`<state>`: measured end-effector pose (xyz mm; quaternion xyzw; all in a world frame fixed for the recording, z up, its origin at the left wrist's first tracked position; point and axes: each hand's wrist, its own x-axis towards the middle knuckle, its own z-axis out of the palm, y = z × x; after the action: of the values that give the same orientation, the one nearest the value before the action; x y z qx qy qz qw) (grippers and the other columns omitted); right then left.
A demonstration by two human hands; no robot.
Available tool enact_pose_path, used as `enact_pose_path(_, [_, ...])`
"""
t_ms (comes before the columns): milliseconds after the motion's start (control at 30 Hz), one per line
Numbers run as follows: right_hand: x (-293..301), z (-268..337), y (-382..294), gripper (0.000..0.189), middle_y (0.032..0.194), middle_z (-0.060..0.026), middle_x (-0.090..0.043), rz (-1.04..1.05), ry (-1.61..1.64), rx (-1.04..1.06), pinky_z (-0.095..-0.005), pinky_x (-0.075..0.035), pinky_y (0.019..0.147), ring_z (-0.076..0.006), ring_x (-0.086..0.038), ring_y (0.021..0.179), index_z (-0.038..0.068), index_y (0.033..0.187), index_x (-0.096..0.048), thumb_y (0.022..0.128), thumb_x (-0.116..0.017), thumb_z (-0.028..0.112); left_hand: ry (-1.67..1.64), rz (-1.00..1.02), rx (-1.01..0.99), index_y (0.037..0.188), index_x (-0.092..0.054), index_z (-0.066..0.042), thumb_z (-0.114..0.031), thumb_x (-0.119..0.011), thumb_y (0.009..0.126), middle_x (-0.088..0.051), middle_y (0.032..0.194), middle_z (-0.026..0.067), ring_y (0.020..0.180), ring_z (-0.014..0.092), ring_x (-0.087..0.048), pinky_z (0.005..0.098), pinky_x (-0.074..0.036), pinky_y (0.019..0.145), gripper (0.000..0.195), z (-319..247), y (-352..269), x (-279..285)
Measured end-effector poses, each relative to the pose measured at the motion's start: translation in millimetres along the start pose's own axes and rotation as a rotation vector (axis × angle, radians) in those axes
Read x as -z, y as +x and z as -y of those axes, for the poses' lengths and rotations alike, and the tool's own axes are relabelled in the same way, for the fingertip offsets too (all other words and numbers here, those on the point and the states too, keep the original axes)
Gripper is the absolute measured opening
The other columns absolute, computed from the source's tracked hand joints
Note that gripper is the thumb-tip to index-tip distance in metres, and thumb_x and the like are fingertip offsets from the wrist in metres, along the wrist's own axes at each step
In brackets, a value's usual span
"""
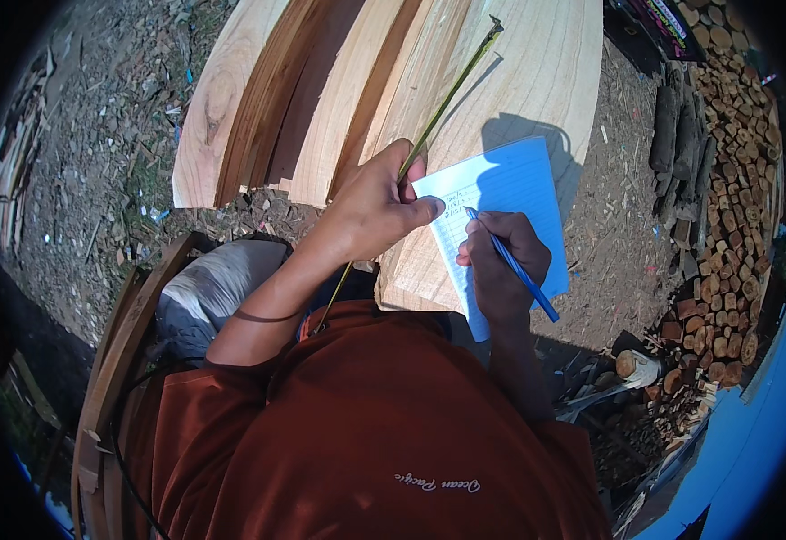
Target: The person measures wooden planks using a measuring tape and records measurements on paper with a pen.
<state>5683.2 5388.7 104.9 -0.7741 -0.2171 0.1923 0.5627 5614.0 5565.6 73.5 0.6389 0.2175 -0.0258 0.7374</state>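
Observation:
My left hand [378, 206] grips the narrow yellow blade of a tape measure [446, 108], which slants up across the boards to its hooked end. The lower stretch of blade runs back toward my waist. My left thumb presses the edge of a sheet of lined paper [525, 185] bearing a few handwritten lines. In my right hand [506, 260] is a blue striped pen [525, 287], its tip on the paper beside the writing. The sheet rests on a wide pale wooden board [420, 277], and the shadow of a head falls across both.
More sawn planks [221, 115] lie beyond my left hand. Curved timber lengths [119, 364] and a pale sack [224, 283] stand at my left. On the right are dark slabs [680, 148] and a long stack of cut logs [730, 256]. Wood chips litter the dirt ground [123, 135].

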Motion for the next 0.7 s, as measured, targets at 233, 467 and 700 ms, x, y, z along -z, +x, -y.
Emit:
enact_pose_path(233, [-0.7, -0.2, -0.9, 0.004, 0.080, -0.0122, -0.064, -0.019, 0.010, 0.014, -0.0244, -0.054, 0.053, -0.0101, -0.063, 0.059, -0.002, 0.086, -0.058, 0.087, -0.060, -0.005, 0.037, -0.012, -0.008, 0.085, -0.044, -0.008, -0.008, -0.074, 0.079, -0.042, 0.073, -0.0038, 0.067, 0.006, -0.039, 0.0218, -0.036, 0.058, 0.030, -0.2, -0.6, -0.4])
enact_pose_path(467, [-0.2, -2.8, 2.4, 0.005, 0.078, -0.0115, -0.064, -0.081, 0.045, -0.028, -0.0244, -0.054, 0.052, -0.0107, -0.062, 0.059, -0.002, 0.088, -0.057, 0.087, -0.060, -0.005, 0.055, -0.017, 0.000, 0.086, -0.045, -0.007, -0.009, -0.075, 0.079, -0.043, 0.073, -0.0032, 0.067, 0.006, -0.040, 0.0219, -0.037, 0.059, 0.031, -3.6, 1.9, -0.9])
enact_pose_path(700, [-3.6, -3.0, 6.2, 0.003, 0.078, -0.0117, -0.063, -0.074, 0.022, 0.022, -0.0251, -0.054, 0.050, -0.0119, -0.062, 0.058, -0.001, 0.089, -0.056, 0.088, -0.059, -0.003, 0.060, -0.058, -0.031, 0.087, -0.048, -0.006, -0.009, -0.075, 0.079, -0.045, 0.072, -0.0032, 0.066, 0.007, -0.041, 0.0226, -0.038, 0.059, 0.029, -0.1, 2.3, 2.4])
